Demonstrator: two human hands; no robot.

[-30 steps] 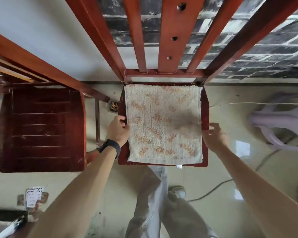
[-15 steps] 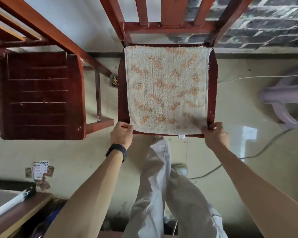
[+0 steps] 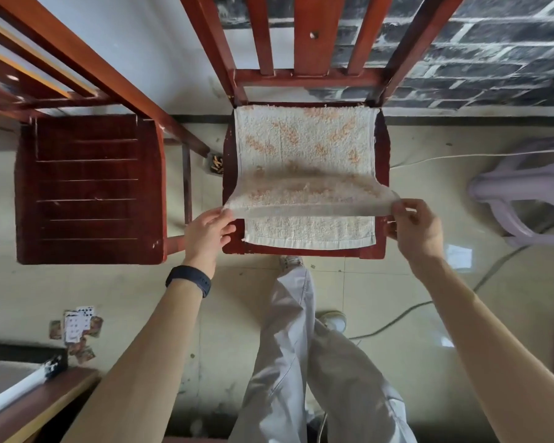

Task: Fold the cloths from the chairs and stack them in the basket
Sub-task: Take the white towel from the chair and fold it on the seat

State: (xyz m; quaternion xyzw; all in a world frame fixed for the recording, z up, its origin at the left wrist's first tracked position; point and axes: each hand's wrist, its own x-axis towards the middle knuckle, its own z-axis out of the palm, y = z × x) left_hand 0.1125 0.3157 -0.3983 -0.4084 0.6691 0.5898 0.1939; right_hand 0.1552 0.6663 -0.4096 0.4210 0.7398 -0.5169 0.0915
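A slatted chair [image 3: 87, 187] stands at nine o'clock. The left hand [image 3: 207, 233] pinches the eight o'clock corner of the lifted upper layer of the cream cloth [image 3: 304, 145]. The cloth lies on the middle chair's seat [image 3: 383, 155]. The right hand [image 3: 416, 231] pinches the four o'clock corner.

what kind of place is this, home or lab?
Probably a lived-in home room, not a lab: red wooden dining chair, towel over the next chair's seat, playing cards scattered on the tiled floor, brick-pattern wall.
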